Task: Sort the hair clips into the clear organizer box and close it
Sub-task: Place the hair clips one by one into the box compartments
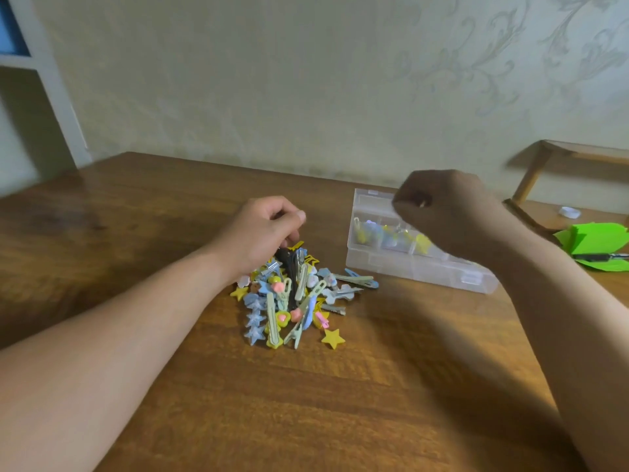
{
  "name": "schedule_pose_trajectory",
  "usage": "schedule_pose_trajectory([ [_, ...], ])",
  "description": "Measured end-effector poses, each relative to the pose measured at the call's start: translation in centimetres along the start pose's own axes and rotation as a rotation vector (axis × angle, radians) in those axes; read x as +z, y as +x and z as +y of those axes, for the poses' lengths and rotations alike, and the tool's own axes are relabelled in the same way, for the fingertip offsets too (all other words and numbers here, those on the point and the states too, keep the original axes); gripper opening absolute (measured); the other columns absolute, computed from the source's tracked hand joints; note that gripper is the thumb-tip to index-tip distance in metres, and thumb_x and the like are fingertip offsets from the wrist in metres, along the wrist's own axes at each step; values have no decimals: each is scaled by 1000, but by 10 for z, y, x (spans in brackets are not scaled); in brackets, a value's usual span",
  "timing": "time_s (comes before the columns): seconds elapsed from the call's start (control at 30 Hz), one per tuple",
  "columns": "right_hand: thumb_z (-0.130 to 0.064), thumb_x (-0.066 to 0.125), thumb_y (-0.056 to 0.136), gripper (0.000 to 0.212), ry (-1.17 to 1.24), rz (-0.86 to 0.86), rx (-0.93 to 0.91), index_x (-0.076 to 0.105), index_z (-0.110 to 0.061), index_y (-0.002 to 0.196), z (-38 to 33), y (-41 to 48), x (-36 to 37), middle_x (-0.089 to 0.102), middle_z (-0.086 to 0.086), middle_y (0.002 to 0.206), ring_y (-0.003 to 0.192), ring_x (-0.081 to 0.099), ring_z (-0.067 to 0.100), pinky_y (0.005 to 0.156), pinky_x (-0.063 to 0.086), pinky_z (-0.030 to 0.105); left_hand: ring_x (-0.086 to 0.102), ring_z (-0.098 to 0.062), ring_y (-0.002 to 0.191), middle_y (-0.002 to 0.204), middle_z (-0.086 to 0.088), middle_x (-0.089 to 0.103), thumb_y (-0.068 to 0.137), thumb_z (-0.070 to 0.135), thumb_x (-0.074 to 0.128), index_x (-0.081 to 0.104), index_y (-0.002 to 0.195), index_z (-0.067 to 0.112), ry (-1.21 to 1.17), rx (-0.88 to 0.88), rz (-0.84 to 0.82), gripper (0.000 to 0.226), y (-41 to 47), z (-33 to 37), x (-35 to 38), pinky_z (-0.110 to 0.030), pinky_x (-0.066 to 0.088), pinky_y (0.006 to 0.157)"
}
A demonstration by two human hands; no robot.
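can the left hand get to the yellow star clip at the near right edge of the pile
Probably yes. The yellow star clip lies alone on the table, nothing over it, and the left hand is at the pile's far side, close by.

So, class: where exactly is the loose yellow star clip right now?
In the head view, the yellow star clip lies on the wooden table, at the near-right edge of the clip pile, just below a pink clip.

Left hand (263, 233) is down on the far edge of the hair clips pile (292, 298), fingers curled into it; the pile sits mid-surface (170, 386) on brown wood; right hand (449, 212) hangs closed above the clear organizer box (408, 267), lid open; a few clips (391, 233) lie in its compartments; green paper (599, 243) lies at far right.
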State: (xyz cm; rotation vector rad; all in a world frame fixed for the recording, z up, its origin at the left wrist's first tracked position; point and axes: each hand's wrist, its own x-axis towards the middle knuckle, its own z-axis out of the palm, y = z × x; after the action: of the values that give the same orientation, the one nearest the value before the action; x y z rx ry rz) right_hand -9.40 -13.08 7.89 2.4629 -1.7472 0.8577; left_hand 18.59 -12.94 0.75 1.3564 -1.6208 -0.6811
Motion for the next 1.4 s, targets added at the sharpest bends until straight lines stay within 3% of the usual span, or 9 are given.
schedule_pose_trajectory([
  [0.2,-32,68,98,13,-119,-345,-263,75,-42,101,-49,-18,9,68,-21,88,74,56,-15,59,39,3,74,-13,85,87,5,77,104,36,63,79,96,27,8,-7,-5,20,-1,0,-2,-48,60,94],
  [0.3,-35,63,99,17,-221,-367,-290,77,-41,107,-57,-23,15,62,-24,84,76,57,-6,57,35,9,74,-15,85,87,5,77,101,38,64,79,95,27,1,-5,-9,19,-2,1,-3,-52,60,95],
  [0.57,-28,62,94,18,-344,-413,-277,79,-34,97,-65,-30,21,71,-16,93,88,67,10,74,61,33,75,-14,87,89,6,77,102,38,62,78,98,26,16,-10,-7,20,-5,5,-4,-50,60,95],
  [0.83,-28,62,94,12,-370,-448,-280,73,-28,89,-68,-31,12,67,-11,80,76,64,7,65,56,28,75,-11,82,87,6,77,102,36,63,78,98,26,10,4,4,19,-1,2,-3,-45,60,91],
  [0.9,-30,65,92,10,-233,-396,-206,73,-29,84,-60,-22,4,69,-12,78,70,62,2,60,48,25,74,-13,82,86,6,77,103,36,63,78,97,26,11,2,8,20,0,1,-2,-44,59,90],
  [0.97,-27,69,90,13,-9,-198,-83,74,-26,79,-41,-9,-10,71,-10,72,58,59,-1,55,43,20,72,-15,81,85,2,77,104,35,63,78,95,23,2,-3,2,21,0,2,0,-43,56,88],
  [1.1,-21,70,89,14,234,177,252,77,-21,77,16,2,-32,70,0,64,49,55,12,47,42,23,65,-15,75,87,-7,76,103,25,64,77,97,14,-33,-13,16,19,0,4,3,-35,52,79],
  [1.27,-24,72,89,13,149,139,427,79,-17,81,60,2,-19,70,4,67,58,58,23,60,50,33,67,-16,76,87,-5,77,103,26,63,78,99,15,-21,-9,10,19,-1,5,1,-38,54,82],
  [1.4,-34,73,89,20,-7,50,445,78,-20,76,66,6,-6,70,2,64,58,63,22,56,48,28,68,-18,79,88,-3,77,104,27,62,78,100,18,-12,-6,4,18,-2,4,0,-40,55,85],
])
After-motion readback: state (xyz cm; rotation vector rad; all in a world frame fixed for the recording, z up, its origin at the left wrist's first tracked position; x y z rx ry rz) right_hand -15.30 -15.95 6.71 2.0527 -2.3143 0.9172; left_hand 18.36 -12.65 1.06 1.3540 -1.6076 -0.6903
